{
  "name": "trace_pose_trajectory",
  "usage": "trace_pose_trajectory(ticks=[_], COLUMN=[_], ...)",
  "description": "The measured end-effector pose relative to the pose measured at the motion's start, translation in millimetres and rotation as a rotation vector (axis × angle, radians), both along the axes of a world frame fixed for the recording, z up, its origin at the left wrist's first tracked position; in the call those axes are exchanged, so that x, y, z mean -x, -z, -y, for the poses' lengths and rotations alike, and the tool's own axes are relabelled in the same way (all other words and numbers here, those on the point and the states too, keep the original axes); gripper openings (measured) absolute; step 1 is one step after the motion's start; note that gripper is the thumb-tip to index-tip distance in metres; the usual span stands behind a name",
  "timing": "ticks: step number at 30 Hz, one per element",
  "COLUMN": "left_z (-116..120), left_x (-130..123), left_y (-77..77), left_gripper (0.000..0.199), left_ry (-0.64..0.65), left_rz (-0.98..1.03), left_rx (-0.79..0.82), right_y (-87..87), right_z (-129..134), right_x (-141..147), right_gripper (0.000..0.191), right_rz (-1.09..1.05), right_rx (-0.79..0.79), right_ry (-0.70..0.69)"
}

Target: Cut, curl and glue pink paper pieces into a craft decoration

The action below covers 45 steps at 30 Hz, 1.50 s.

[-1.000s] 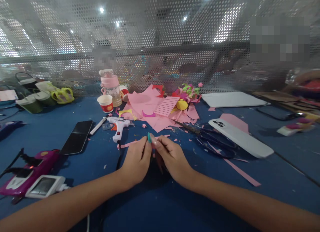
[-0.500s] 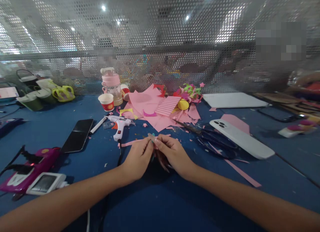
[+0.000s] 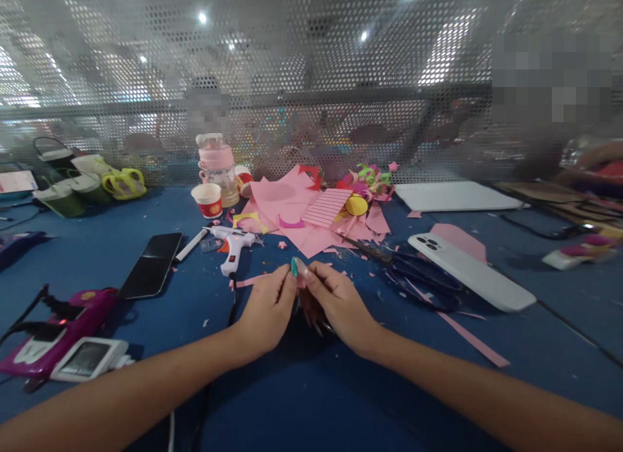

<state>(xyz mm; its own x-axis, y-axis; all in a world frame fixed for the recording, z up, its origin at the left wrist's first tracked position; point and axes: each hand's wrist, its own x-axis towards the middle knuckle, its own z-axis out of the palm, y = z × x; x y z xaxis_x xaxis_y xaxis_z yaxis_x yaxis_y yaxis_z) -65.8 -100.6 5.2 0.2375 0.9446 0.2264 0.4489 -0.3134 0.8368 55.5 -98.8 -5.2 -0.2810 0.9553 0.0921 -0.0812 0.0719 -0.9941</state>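
Observation:
My left hand (image 3: 267, 309) and my right hand (image 3: 343, 306) meet fingertip to fingertip above the blue table (image 3: 302, 400). Both are closed in a pinch. Between the thumbs a bit of pink paper (image 3: 301, 281) shows, mostly covered by the fingers; which hand grips it is hard to separate. A pink strip (image 3: 250, 280) lies by my left hand. Beyond it rests a white glue gun (image 3: 236, 247). Dark-handled scissors (image 3: 423, 273) lie to the right of my right hand, with pink paper sheets (image 3: 311, 238) in front of both hands.
At left are a black phone (image 3: 152, 265), a magenta power strip (image 3: 73, 325) and a white charger (image 3: 87, 359). A red-and-white cup (image 3: 207, 200) and a bottle (image 3: 217, 173) stand behind. A white phone (image 3: 472, 270) lies at right, before a perforated metal screen (image 3: 311, 62).
The fingertips have shifted slightly: the thumbs now stand more upright and closer together, and less of the pink strip shows beyond them. Both hands stay in the same place.

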Motion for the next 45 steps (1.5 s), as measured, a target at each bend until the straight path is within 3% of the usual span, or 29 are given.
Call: trace_pose_trajectory(ticks=[4,9,15,25,34,40,45], left_z=[0.9,1.1,1.1,1.5,3.6,5.0,4.5], left_x=[-1.0,-2.5,-1.2,-1.5,-2.9,-3.2,-2.9], left_y=[-1.1,-2.6,-0.4,-1.9,-4.5,-3.6,-3.7], left_gripper=[0.027,0.024,0.024,0.025,0.025,0.026,0.029], left_ry=[0.004,-0.006,-0.038,-0.038,-0.039,-0.029,0.023], left_rz=[-0.058,-0.143,-0.071,-0.101,-0.243,-0.307,-0.249], left_rx=[-0.008,-0.062,-0.007,-0.034,-0.110,-0.128,-0.092], right_y=[0.1,2.1,1.9,3.5,3.1,3.3,3.2], right_z=[2.0,1.6,0.9,2.2,7.8,8.1,8.2], right_x=[0.9,3.7,4.6,4.1,3.9,2.6,2.8], right_gripper=[0.032,0.035,0.042,0.032,0.028,0.025,0.025], right_rz=[0.000,-0.052,-0.102,0.046,0.368,0.346,0.252], right_rx=[-0.023,0.061,0.138,-0.075,-0.316,-0.277,-0.212], right_ry=[0.042,0.014,0.069,0.126,0.255,0.224,0.214])
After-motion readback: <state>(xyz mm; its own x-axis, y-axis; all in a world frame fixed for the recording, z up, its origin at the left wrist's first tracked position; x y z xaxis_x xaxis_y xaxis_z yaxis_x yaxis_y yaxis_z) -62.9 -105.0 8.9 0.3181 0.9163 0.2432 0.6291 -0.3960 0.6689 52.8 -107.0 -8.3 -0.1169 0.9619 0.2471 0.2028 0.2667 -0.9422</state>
